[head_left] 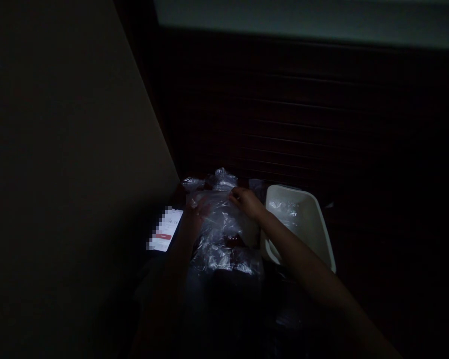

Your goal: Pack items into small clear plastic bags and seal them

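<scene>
A clear plastic bag [224,217] is spread between my two hands in the dim light. My right hand [245,200] pinches its upper right edge, thumb and fingers together. At the bag's left side, my left hand [195,212] is closed on it, partly seen through the film. More crumpled clear plastic [224,179] lies just beyond my hands, and another shiny piece [228,259] lies nearer to me. Beside my right forearm stands a white plastic basin [318,224] with some clear plastic in it.
A lit phone [167,230] lies left of my left forearm. A plain wall [78,124] rises on the left, and a dark slatted wooden surface [284,109] stands ahead. Much of the lower area is too dark to make out.
</scene>
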Tool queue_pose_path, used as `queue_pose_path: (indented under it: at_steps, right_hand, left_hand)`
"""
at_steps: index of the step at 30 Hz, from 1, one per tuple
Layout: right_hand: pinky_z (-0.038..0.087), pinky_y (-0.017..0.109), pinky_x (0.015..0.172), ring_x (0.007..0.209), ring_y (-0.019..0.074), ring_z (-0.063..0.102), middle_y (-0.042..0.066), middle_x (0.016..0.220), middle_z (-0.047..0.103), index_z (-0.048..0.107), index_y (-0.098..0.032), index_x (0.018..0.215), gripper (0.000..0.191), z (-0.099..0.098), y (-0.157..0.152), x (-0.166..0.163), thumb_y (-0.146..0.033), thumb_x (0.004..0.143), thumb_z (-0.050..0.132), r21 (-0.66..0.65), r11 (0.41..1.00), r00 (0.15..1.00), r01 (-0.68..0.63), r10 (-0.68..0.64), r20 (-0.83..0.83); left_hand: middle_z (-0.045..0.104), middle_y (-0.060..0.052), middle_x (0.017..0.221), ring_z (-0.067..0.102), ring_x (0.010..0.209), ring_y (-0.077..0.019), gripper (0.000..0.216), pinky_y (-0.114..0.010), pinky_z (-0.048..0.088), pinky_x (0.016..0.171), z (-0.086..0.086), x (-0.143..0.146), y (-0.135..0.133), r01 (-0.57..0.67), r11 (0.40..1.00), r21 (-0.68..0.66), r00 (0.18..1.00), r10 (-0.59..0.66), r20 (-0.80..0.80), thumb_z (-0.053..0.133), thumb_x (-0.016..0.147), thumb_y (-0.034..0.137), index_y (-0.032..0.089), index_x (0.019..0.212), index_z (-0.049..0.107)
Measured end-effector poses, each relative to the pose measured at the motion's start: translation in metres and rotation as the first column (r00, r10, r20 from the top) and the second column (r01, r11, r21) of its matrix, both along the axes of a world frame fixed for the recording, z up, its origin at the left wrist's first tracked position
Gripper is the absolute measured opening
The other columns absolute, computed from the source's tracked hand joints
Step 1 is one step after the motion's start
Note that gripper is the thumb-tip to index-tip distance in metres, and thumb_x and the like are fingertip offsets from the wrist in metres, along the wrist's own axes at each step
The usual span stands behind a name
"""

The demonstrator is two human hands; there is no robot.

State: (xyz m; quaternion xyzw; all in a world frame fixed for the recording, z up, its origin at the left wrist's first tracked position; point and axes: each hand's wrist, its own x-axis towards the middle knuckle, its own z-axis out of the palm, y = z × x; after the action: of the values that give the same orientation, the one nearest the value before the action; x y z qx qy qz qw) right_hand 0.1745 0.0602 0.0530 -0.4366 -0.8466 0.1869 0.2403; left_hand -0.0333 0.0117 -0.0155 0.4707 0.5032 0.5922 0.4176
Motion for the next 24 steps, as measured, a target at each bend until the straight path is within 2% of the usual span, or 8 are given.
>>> queue_pose_path:
  at_steps: [2, 4, 6, 8, 12, 16, 20, 24]
  right_hand:
    - [0.039, 0.021, 0.062, 0.068, 0.0131, 0.057, 0.006, 0.078, 0.063, 0.06, -0.013, 0.096, 0.02, -0.002, 0.001, 0.001, -0.023, 0.085, 0.047, -0.052, 0.998, 0.998, -0.017, 0.014, -0.055]
    - [0.04, 0.021, 0.063, 0.067, 0.0126, 0.058, 0.005, 0.078, 0.064, 0.058, -0.014, 0.106, 0.026, -0.005, 0.002, 0.001, -0.022, 0.085, 0.046, -0.084, 0.995, 0.994, -0.05, 0.041, -0.099]
    - [0.041, 0.022, 0.064, 0.067, 0.013, 0.059, 0.005, 0.079, 0.066, 0.058, -0.014, 0.111, 0.03, -0.006, 0.003, 0.002, -0.024, 0.085, 0.045, -0.089, 0.994, 0.992, -0.064, 0.053, -0.115]
    - [0.042, 0.023, 0.066, 0.07, 0.0138, 0.061, 0.006, 0.083, 0.067, 0.059, -0.015, 0.11, 0.03, -0.006, 0.003, 0.001, -0.024, 0.085, 0.044, -0.085, 0.994, 0.992, -0.068, 0.058, -0.11]
    - [0.043, 0.026, 0.076, 0.086, 0.017, 0.061, 0.009, 0.095, 0.067, 0.064, -0.015, 0.1, 0.027, -0.003, 0.002, 0.0, -0.021, 0.084, 0.042, -0.043, 0.993, 0.992, -0.111, 0.108, -0.064]
    - [0.043, 0.027, 0.077, 0.084, 0.0169, 0.06, 0.01, 0.092, 0.066, 0.066, -0.013, 0.09, 0.022, -0.003, 0.002, -0.002, -0.018, 0.08, 0.047, -0.053, 0.992, 0.99, -0.117, 0.112, -0.083]
    - [0.045, 0.028, 0.074, 0.08, 0.0149, 0.06, 0.008, 0.092, 0.067, 0.065, -0.013, 0.097, 0.026, -0.008, 0.005, -0.003, -0.013, 0.077, 0.048, -0.252, 0.963, 0.967, -0.097, 0.031, -0.254]
    - [0.046, 0.027, 0.072, 0.077, 0.0136, 0.06, 0.006, 0.092, 0.067, 0.063, -0.014, 0.104, 0.033, -0.009, 0.007, -0.003, -0.011, 0.073, 0.051, -0.458, 0.875, 0.922, -0.155, -0.038, -0.385]
  left_hand:
    - [0.05, -0.007, 0.126, 0.046, 0.118, -0.0257, 0.042, -0.039, 0.044, 0.09, -0.002, 0.002, -0.001, 0.031, 0.999, -0.029, 0.994, -0.028, 0.104, 0.064, 0.071, 0.024, 0.024, 0.111, 0.052]
    - [0.052, -0.007, 0.123, 0.058, 0.103, -0.0228, 0.051, -0.036, 0.049, 0.079, -0.004, 0.004, -0.002, 0.08, 0.994, -0.07, 0.954, -0.056, 0.295, 0.06, 0.075, 0.026, 0.028, 0.122, 0.04]
    - [0.052, -0.007, 0.124, 0.062, 0.094, -0.0207, 0.061, -0.032, 0.051, 0.072, -0.005, 0.005, -0.002, 0.116, 0.988, -0.099, 0.885, -0.058, 0.462, 0.062, 0.074, 0.025, 0.03, 0.127, 0.033]
    - [0.05, -0.006, 0.126, 0.063, 0.091, -0.0196, 0.068, -0.028, 0.051, 0.068, -0.006, 0.005, -0.001, 0.12, 0.987, -0.109, 0.85, -0.045, 0.524, 0.066, 0.07, 0.023, 0.032, 0.129, 0.032]
    - [0.048, -0.007, 0.129, 0.064, 0.088, -0.0183, 0.071, -0.025, 0.051, 0.065, -0.006, 0.004, 0.0, 0.118, 0.985, -0.129, 0.853, -0.034, 0.521, 0.067, 0.068, 0.024, 0.033, 0.13, 0.032]
    - [0.049, -0.009, 0.128, 0.064, 0.087, -0.0189, 0.064, -0.026, 0.051, 0.065, -0.007, 0.005, 0.0, 0.11, 0.981, -0.158, 0.875, -0.021, 0.484, 0.066, 0.068, 0.027, 0.028, 0.125, 0.038]
    - [0.053, -0.008, 0.123, 0.06, 0.098, -0.0212, 0.051, -0.03, 0.052, 0.073, -0.003, 0.008, -0.001, 0.094, 0.988, -0.122, 0.91, -0.036, 0.413, 0.063, 0.069, 0.026, 0.024, 0.118, 0.046]
    - [0.059, -0.007, 0.114, 0.055, 0.108, -0.022, 0.043, -0.036, 0.05, 0.083, 0.008, 0.009, -0.003, 0.075, 0.992, -0.103, 0.961, -0.044, 0.272, 0.056, 0.075, 0.024, 0.025, 0.117, 0.049]
